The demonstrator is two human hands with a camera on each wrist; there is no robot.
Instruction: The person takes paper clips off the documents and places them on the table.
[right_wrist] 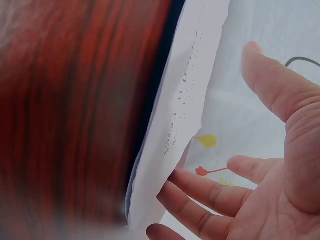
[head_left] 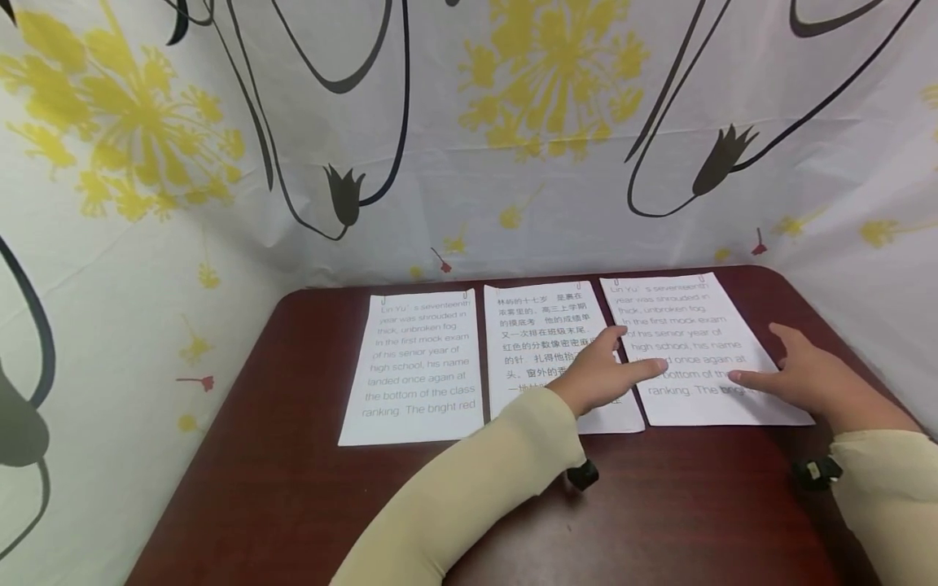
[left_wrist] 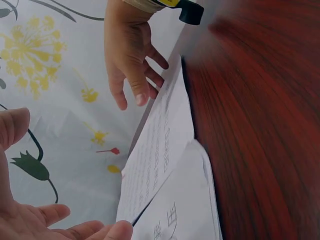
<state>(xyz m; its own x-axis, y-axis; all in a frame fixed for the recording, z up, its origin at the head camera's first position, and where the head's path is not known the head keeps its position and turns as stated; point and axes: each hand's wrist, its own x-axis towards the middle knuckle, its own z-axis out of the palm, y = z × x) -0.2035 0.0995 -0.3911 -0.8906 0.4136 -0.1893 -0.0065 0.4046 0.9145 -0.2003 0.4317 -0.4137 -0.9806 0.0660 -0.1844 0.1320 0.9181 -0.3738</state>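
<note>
The right paper (head_left: 677, 334) was laid flat at the right end of the dark red surface (head_left: 242, 505). The left grip (head_left: 601, 376) was held over the middle paper (head_left: 542, 342), with its tips reached out past the right paper's left edge, and the right grip (head_left: 802, 378) was held at the right paper's right side. Both grips were spread wide and nothing was pinched; whether the right paper was touched could not be told. The step in hand seemed to be a reach for this paper from both sides. For the next move, it seemed, the fingers would need to be brought in low and evenly, so that the paper would not be bent. Small clips (head_left: 616, 282) were fixed at its top. On the middle paper, Chinese words were printed, and some were hidden by the left grip. Farther over, the left paper (head_left: 418, 366) was set, with English words on it. The middle paper's low edge was partly hidden by the left sleeve (head_left: 469, 488), which could be brushed against it. Behind the surface, the way was closed off by a white cloth (head_left: 440, 155).
</note>
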